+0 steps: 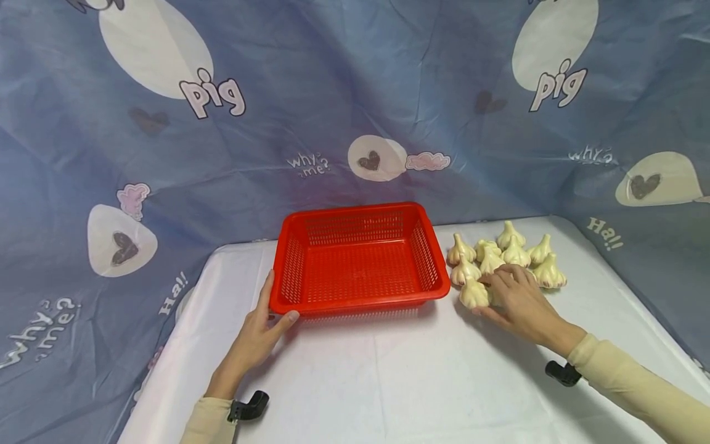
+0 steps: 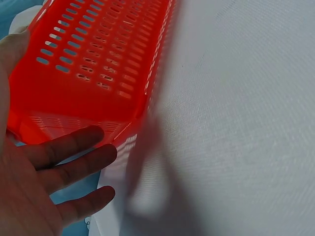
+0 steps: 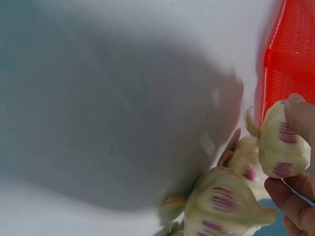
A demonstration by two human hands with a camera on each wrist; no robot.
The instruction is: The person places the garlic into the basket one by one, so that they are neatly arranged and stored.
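Note:
A red plastic basket (image 1: 355, 304) with slotted walls stands on the white-covered table. At its near left corner is my left hand (image 1: 256, 336), the thumb against the rim and the other fingers spread fairly straight beside the wall. My right hand (image 1: 524, 305) reaches to a group of garlic bulbs (image 1: 514, 253) right of the basket. Between thumb and fingertips it pinches one garlic bulb (image 3: 283, 142), pale with purple streaks and a dry root tuft. Other bulbs (image 3: 224, 204) lie close beside it; the hand hides part of the group in the head view.
A blue patterned cloth (image 1: 333, 92) hangs behind the table and along its sides. White cloth (image 1: 377, 382) covers the tabletop in front of the basket. A black band with a camera (image 1: 251, 407) sits on my left wrist, another black camera (image 1: 563, 374) on my right.

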